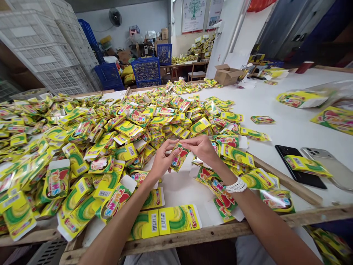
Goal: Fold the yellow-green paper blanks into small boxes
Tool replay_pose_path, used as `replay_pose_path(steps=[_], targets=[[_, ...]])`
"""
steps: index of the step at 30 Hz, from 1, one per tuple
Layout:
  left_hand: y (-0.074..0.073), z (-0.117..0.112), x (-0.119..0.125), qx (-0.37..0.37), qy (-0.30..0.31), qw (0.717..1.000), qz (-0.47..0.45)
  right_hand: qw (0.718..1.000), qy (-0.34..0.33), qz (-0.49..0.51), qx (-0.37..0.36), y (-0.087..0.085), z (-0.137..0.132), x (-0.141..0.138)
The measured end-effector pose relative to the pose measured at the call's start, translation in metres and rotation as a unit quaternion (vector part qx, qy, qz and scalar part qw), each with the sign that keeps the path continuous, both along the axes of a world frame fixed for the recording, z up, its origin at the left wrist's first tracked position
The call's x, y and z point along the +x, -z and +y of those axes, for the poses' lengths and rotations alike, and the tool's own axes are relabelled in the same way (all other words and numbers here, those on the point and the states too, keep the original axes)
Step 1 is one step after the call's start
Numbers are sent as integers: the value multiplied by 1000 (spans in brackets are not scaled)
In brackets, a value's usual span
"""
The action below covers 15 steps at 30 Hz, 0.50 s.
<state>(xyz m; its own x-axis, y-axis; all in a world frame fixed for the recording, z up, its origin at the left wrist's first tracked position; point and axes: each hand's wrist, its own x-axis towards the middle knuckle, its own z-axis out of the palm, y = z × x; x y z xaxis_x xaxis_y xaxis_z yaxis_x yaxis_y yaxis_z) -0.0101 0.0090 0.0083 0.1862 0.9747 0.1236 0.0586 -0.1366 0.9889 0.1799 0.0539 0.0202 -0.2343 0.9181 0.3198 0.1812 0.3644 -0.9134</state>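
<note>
A small yellow and green printed carton (179, 157) is held up in front of me, over the white tabletop. My left hand (163, 159) grips its left side between thumb and fingers. At the carton's top end, the fingertips of my right hand (202, 148) are pinched together on its edge. A white beaded bracelet (236, 185) circles my right wrist. Flat cartons (176, 219) lie below my hands near the wooden table edge. A large heap of similar cartons (132, 127) spreads ahead and to the left, many with open white flaps.
Two phones (296, 162) lie at the right, a flattened carton across them. A wooden strip (286, 178) runs along the tabletop nearby. An open cardboard box (227, 74) stands at the back. Blue crates (146, 70) and stacked white crates (46, 48) rise beyond the table.
</note>
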Motion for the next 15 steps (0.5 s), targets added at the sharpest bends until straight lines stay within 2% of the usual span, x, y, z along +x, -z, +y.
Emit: replay_pose_path(steps=[7,10,15], targets=[[5,1,-1,6,-22,1000,3,996,0,-75,38,1,-4,-3],[2,3,-1,-1,-51,998,-22,997,-16,-75,25,-1,-7,-7],[0,4,1,7,-116,992,-43,995,47,-88,5,0,-11,-14]])
